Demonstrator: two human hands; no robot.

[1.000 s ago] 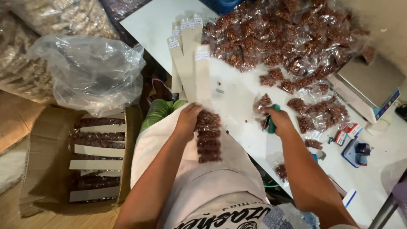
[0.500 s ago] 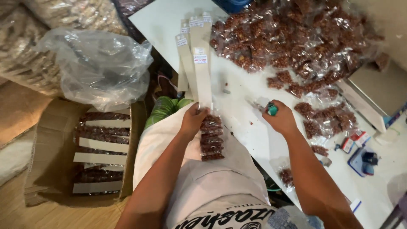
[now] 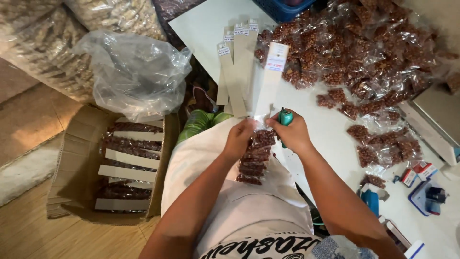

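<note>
My left hand (image 3: 241,138) pinches the top of a strip of small clear packets of brown nuts (image 3: 253,158) that hangs down over my lap. A long white card strip (image 3: 268,79) runs up from that spot onto the white table (image 3: 201,29). My right hand (image 3: 292,132) holds a green stapler (image 3: 285,117) at the joint between card and packets, touching my left hand. Several more white card strips (image 3: 235,67) lie side by side on the table just beyond.
A heap of small nut packets (image 3: 354,52) covers the table's far right. A cardboard box (image 3: 72,168) on the floor at left holds finished strips (image 3: 127,160). A crumpled clear plastic bag (image 3: 134,72) sits above it. Small boxes and a blue object (image 3: 429,194) lie at right.
My right hand has come left from the loose packets with the green stapler and now meets my left hand at the top of the packet strip. The view has shifted.
</note>
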